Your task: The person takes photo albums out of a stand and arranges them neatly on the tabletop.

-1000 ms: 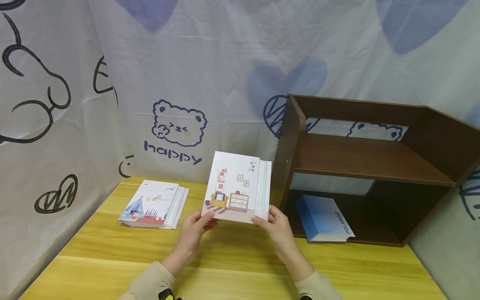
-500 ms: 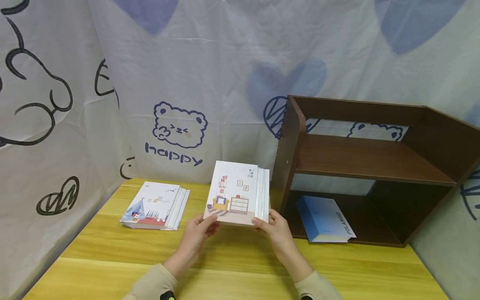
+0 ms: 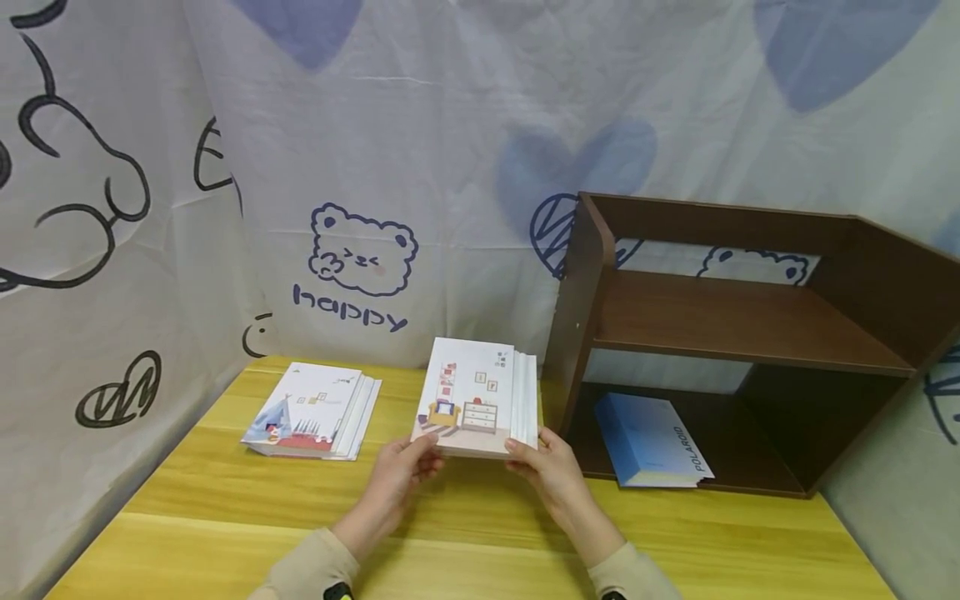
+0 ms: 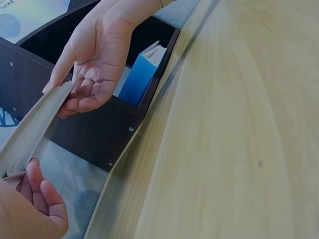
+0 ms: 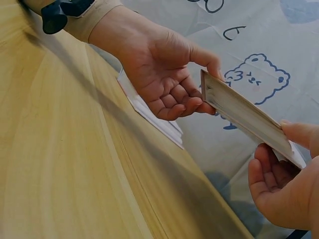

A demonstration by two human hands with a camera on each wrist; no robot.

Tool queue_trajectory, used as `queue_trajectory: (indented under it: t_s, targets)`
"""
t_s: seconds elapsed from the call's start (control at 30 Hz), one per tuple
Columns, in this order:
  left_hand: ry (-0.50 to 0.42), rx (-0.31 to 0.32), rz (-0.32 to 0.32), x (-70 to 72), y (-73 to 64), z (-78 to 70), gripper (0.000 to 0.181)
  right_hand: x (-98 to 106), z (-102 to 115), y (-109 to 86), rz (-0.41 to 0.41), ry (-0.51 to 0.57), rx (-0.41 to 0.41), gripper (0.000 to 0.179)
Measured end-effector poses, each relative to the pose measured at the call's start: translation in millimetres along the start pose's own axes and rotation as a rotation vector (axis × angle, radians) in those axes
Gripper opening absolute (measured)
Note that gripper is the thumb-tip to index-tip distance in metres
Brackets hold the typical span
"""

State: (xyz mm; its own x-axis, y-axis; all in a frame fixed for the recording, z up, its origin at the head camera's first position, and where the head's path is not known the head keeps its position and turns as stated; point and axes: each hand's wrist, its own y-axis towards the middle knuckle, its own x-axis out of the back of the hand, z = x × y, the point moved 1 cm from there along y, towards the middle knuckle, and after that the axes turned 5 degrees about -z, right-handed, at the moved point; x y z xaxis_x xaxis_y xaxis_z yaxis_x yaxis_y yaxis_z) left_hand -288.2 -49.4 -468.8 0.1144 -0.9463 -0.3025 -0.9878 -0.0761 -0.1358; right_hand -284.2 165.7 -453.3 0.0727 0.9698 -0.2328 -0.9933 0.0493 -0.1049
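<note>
A white book with a drawn armchair and chest of drawers on its cover is held up over the table's middle. My left hand pinches its near left corner, thumb on the cover and fingers beneath. At the near right corner my right hand grips it the same way. In the left wrist view the book's page edge runs between both hands, off the table. The right wrist view shows the same book edge, with the left hand at one end and the right hand at the other.
Left on the wooden table lies another white book with a tent on its cover. A dark brown two-level shelf stands at the right, a blue book lying on its lower level. Patterned cloth hangs behind.
Both hands have lowered the book, and its cover now tilts flatter. It stays between the tent book and the shelf, gripped by the same corners.
</note>
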Motion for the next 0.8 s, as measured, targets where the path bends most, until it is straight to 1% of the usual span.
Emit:
queue_trajectory:
  t_s: [0.1,0.23,0.63,0.8]
  targets:
    - [-0.001,0.015,0.004,0.6,2.4,2.8,0.016,0.7,-2.5,1.2,0.006,0.005,-0.003,0.037]
    - [0.002,0.038,-0.007,1.2,4.6,5.1,0.017,1.7,-5.7,2.3,0.016,0.006,-0.012,0.035]
    - [0.009,0.079,-0.017,3.2,4.3,8.6,0.018,3.5,-10.3,4.5,0.027,-0.004,-0.054,0.037]
    - [0.020,0.092,-0.016,3.3,4.9,9.7,0.020,3.5,-13.3,5.8,0.034,-0.001,-0.064,0.034]
